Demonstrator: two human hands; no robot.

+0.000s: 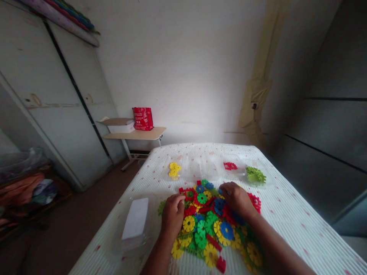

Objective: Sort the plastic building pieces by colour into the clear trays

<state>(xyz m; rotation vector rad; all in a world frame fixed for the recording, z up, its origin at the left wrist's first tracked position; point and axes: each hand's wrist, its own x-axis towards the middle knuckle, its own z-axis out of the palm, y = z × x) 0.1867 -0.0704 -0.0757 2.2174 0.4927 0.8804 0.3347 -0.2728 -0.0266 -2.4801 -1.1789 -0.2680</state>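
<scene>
A heap of colourful plastic building pieces lies on the table, with notched green discs (201, 227), yellow discs (210, 255), blue discs (227, 230) and red toothed pieces (214, 242). My left hand (172, 213) rests at the heap's left side, fingers curled in; whatever they may hold is hidden. Over the heap's upper right, my right hand (237, 198) has its fingers bent down and closed beside a blue piece (220, 191). I cannot make out what is between those fingertips. Behind the heap, clear containers hold yellow pieces (174, 170), red pieces (230, 166) and light green pieces (255, 175).
Left of the heap, a clear plastic container (150, 219) has a white rectangular item (136, 218) on or in it. The table (289, 225) has a striped white cover. Beyond it, a small desk (143, 134) carries a red bag (143, 118) and a white box (122, 127).
</scene>
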